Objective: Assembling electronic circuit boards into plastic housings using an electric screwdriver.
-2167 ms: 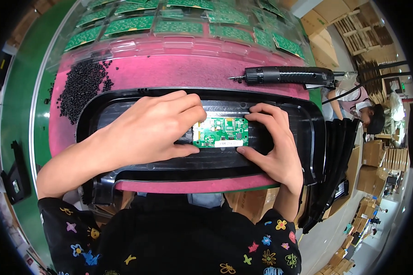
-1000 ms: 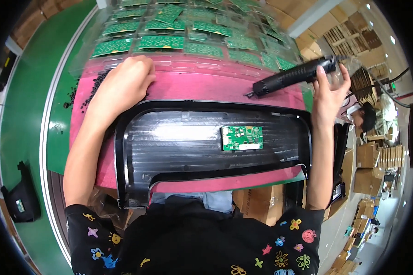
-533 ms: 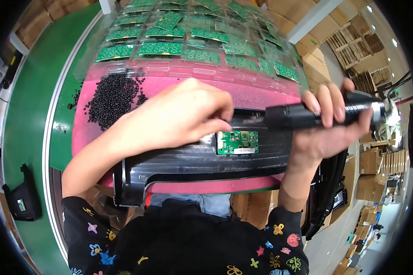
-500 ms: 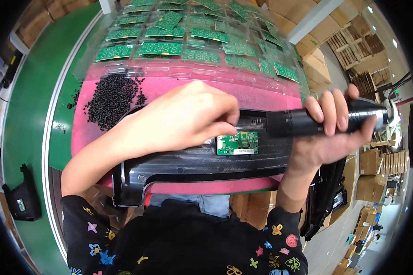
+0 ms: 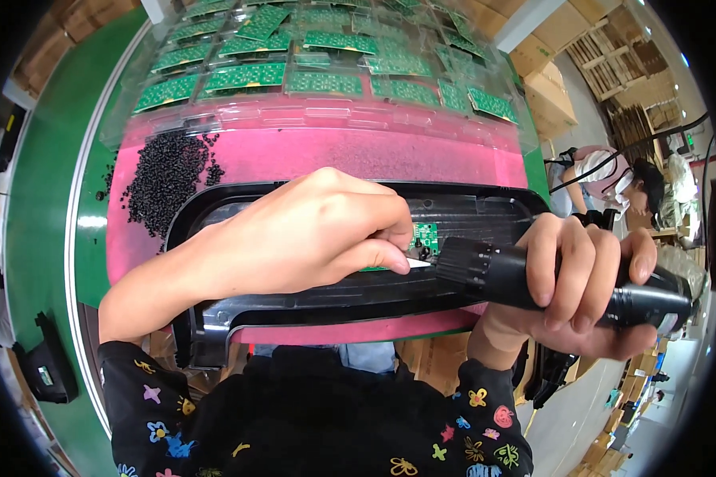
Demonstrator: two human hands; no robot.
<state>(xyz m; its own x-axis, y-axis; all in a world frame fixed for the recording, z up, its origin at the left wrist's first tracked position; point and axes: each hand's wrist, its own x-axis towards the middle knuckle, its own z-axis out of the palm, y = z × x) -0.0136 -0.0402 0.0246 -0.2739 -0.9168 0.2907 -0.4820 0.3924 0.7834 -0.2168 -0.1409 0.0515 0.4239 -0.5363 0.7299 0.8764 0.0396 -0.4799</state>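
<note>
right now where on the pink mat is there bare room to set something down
A bare strip of pink mat lies between the clear tray of green boards and the black housing. Crowded: the screw pile at left, and both hands over the housing.

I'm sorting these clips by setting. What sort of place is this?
Most likely an electronics assembly line in a factory. Clear trays of green circuit boards fill the back of the bench, the right hand grips an electric screwdriver over a black plastic housing, and cardboard boxes stand behind.

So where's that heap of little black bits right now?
In the head view, the heap of black pellets lies upper left on the pink mat, just beyond the black plastic housing and in front of the clear trays of green circuit boards.
</note>
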